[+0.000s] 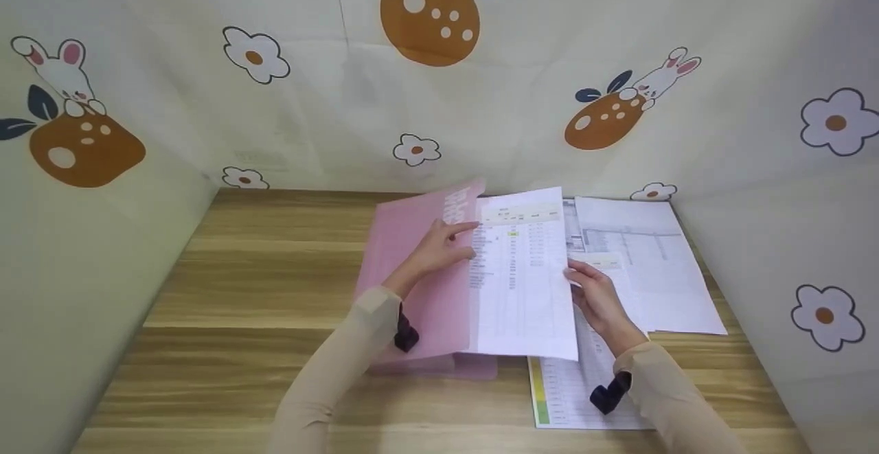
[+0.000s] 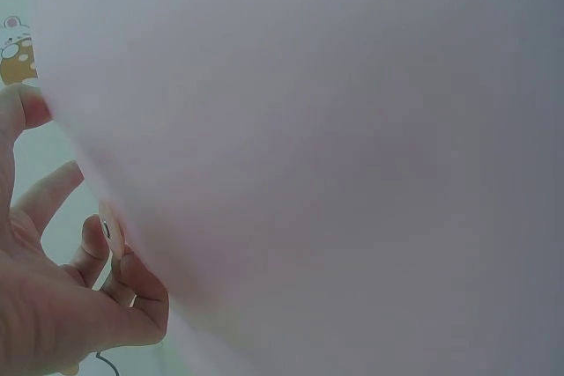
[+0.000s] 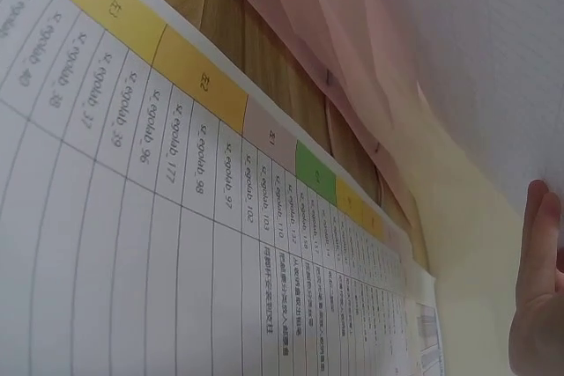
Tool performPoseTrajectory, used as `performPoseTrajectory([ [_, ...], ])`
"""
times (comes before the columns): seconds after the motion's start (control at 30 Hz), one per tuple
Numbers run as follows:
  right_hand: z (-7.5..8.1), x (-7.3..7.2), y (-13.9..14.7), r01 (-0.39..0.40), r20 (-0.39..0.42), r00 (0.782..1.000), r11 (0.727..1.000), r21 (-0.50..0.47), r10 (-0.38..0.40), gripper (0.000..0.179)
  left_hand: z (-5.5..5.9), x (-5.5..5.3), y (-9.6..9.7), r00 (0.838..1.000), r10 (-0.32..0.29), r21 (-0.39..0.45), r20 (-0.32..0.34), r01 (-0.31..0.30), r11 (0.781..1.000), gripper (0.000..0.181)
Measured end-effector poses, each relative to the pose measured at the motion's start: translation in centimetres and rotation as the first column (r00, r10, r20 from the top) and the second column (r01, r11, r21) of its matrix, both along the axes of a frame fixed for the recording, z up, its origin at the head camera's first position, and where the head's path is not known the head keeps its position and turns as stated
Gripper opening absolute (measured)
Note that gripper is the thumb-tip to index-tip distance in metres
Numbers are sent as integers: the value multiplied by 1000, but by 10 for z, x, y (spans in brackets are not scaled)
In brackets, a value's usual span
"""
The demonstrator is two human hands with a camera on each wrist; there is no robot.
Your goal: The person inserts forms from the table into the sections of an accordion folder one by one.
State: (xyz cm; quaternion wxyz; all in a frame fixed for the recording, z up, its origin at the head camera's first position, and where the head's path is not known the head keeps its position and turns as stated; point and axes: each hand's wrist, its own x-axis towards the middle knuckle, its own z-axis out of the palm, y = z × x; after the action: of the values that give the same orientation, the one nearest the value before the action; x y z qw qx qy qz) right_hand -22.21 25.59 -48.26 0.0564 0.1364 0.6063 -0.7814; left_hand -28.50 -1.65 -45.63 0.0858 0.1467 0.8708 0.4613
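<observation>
Left hand [image 1: 432, 251] pinching pink folder [image 1: 402, 234] edge, right hand [image 1: 604, 301] pinching printed sheet [image 1: 523, 313]; seemingly inserting; next move calling for parted folder.

The folder [image 1: 402, 231] is pink, the printed sheet [image 1: 525, 303] white, the wood-grained table [image 1: 254, 289] brown

Left forearm [image 1: 333, 365]: sleeved, slanting inward and away from body
Left hand [image 1: 438, 251]: pinch grip, one finger stretched out above the thumb, toward right hand [image 1: 599, 299]
Right forearm [image 1: 680, 395]: sleeved, slanting inward
Right grip: pinching, fingertips pointing inward; cut off in right wrist view
Hands: apart, left farther forward
</observation>
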Motion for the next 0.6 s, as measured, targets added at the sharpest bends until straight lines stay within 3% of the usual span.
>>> performPoseTrajectory([
  [0.33, -3, -8, -18, -45, 37, 998, 998, 45, 44, 43, 0, 1, 1, 1000, -6, -34, -5, 6, 999, 55],
  [0.6, -5, -13, -33, -52, 49, 998, 998, 20, 51, 43, 0, 2, 2, 1000, 5, -37, 16, -5, 999, 55],
])
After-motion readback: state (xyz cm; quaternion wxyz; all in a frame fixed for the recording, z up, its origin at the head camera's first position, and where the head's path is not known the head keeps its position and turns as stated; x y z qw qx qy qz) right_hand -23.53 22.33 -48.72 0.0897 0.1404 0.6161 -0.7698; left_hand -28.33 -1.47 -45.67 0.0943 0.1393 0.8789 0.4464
